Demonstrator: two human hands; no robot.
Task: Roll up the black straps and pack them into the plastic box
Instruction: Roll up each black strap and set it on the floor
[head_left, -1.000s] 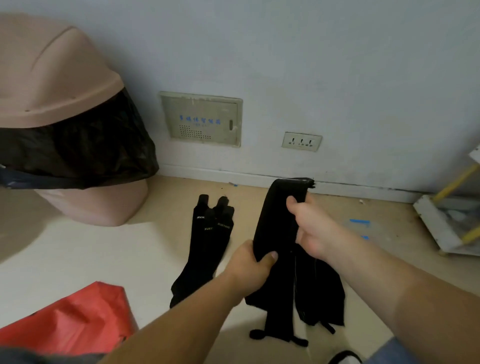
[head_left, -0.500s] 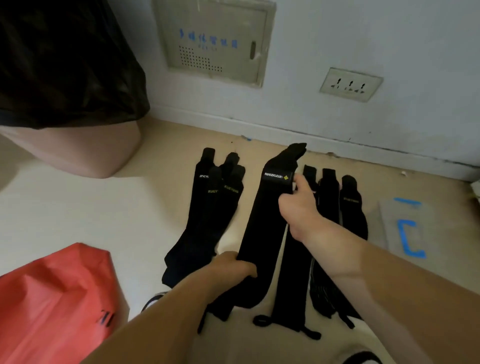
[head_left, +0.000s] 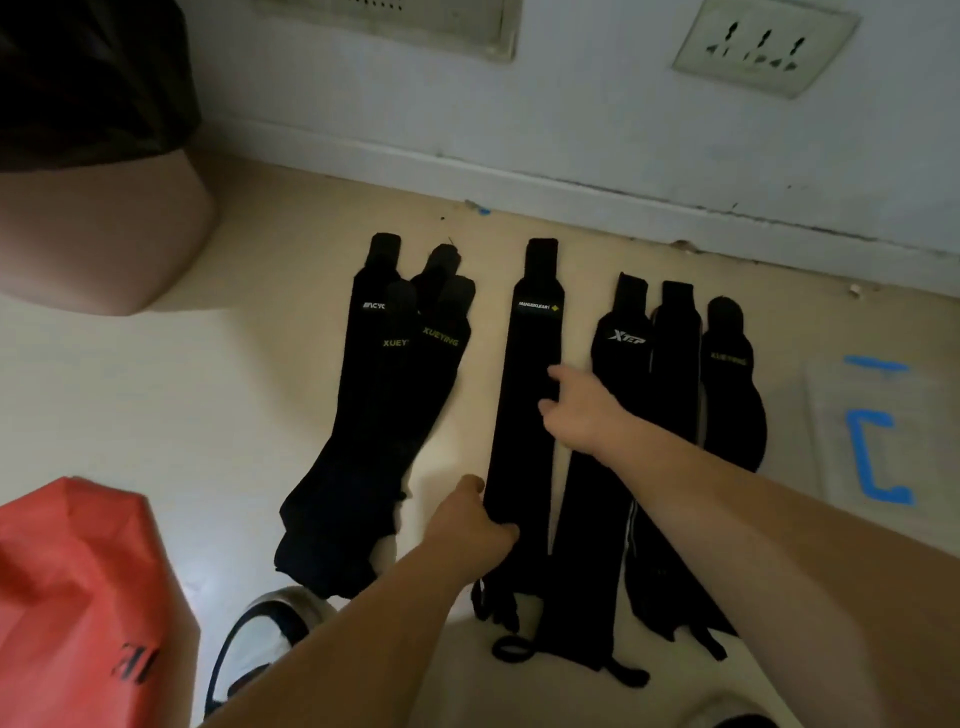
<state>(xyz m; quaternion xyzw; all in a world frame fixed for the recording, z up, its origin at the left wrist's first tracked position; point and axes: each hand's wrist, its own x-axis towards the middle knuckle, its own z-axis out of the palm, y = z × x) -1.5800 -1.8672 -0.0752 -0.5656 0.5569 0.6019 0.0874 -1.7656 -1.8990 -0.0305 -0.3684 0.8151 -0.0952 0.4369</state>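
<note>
middle strap flat on floor, tab end toward skirting board | my left hand pinches its stretch farthest from skirting board | my right hand fingers flat on it, gripping nothing | next, I judge: roll tight from my end, edges aligned

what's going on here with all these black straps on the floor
A person is handling black straps laid flat on the floor. The left hand grips the near part of the middle strap while the right hand presses flat on it further up. More straps lie in a left bunch and a right bunch. None is rolled yet.
</note>
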